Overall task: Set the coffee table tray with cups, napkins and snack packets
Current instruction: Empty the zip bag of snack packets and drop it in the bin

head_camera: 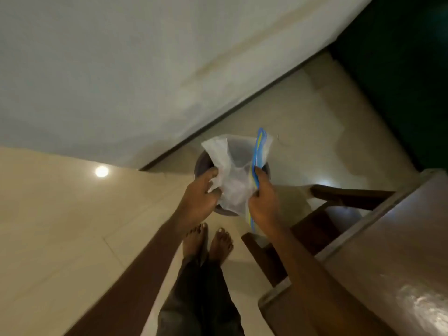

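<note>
Bag — a clear zip-lock bag (pixel 236 170) with a blue-and-yellow seal — held over a round dark bin (pixel 201 166) on the tiled floor (pixel 60 214); left hand (pixel 198 197) clutches its crumpled side, right hand (pixel 263 202) pinches the seal, beside a wooden table (pixel 388 251).

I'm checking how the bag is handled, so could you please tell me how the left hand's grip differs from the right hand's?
The left hand bunches the clear film on the plain side of the plastic bag; the right hand pinches the edge with the blue and yellow zip strip. The left hand's fingers curl into crumpled film; one digit of the right hand lies along the strip. Both grip the same bag, over a dark round container.
</note>
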